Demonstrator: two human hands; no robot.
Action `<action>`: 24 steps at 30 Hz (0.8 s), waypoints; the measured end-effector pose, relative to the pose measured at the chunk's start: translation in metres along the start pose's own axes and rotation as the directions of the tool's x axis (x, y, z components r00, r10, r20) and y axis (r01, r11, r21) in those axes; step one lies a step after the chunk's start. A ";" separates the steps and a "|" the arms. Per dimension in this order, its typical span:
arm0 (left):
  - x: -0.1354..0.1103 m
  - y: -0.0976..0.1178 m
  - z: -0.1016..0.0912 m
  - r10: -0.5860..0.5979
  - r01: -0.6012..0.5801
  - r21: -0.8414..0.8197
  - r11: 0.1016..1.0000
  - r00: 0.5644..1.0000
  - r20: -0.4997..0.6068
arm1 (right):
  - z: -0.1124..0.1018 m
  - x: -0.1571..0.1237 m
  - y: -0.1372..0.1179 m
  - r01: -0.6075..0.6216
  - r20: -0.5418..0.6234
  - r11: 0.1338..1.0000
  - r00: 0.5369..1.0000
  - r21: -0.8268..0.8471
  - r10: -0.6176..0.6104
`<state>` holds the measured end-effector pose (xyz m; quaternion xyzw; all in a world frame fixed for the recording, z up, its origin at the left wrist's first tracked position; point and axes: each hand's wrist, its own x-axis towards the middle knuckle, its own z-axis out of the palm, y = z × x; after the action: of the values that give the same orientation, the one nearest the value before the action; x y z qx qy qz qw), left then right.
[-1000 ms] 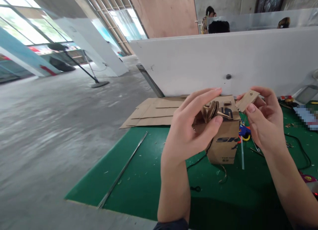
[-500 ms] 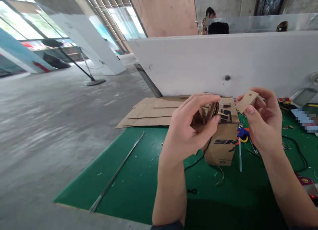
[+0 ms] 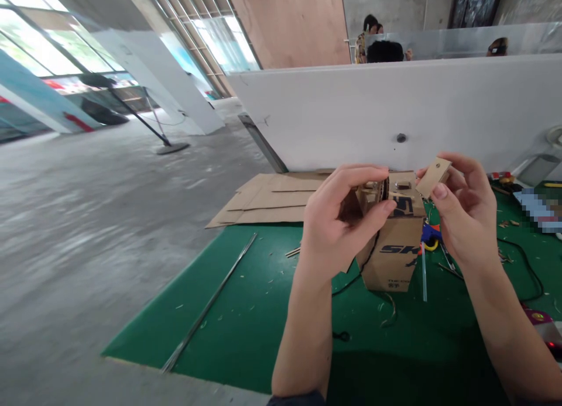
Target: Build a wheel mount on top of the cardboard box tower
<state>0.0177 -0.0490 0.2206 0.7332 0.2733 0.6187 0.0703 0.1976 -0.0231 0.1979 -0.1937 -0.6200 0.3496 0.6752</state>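
Note:
My left hand [image 3: 331, 227] is closed, gripping a small corrugated cardboard piece [image 3: 385, 189] by its edges between thumb and fingers. Much of that piece is hidden behind the hand. Between the thumb and fingers of my right hand [image 3: 468, 210] is a small rectangular cardboard piece [image 3: 432, 178] with a hole near its upper end. The two held pieces are apart. Below and behind my hands, a brown cardboard box [image 3: 390, 254] with dark print stands upright on the green tabletop [image 3: 246, 324].
Flat cardboard sheets [image 3: 263, 201] lie behind my left hand. Thin metal rods [image 3: 211, 300] rest on the left side. Near my right hand are a blue glue gun [image 3: 430, 235], a clear glue stick [image 3: 424, 274] and a black cable [image 3: 522, 257]. A white partition [image 3: 329, 113] borders the back; people are beyond it.
My left hand has shifted slightly right, and its cardboard piece has turned more edge-on. My right hand has moved slightly left, its piece tilting a little more upright.

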 end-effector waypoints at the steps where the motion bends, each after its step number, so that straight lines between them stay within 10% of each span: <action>1: 0.000 -0.001 0.001 0.006 -0.006 -0.005 1.000 1.000 -0.012 | -0.001 0.000 0.001 -0.001 0.002 1.000 1.000 -0.001 0.001; 24: 0.000 -0.002 0.019 0.091 -0.097 -0.030 0.995 0.982 -0.164 | 0.002 -0.004 -0.004 -0.016 0.025 0.994 1.000 -0.105 0.018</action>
<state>0.0350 -0.0431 0.2154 0.6911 0.2313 0.6840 0.0322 0.1967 -0.0293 0.1978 -0.2296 -0.6445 0.3247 0.6530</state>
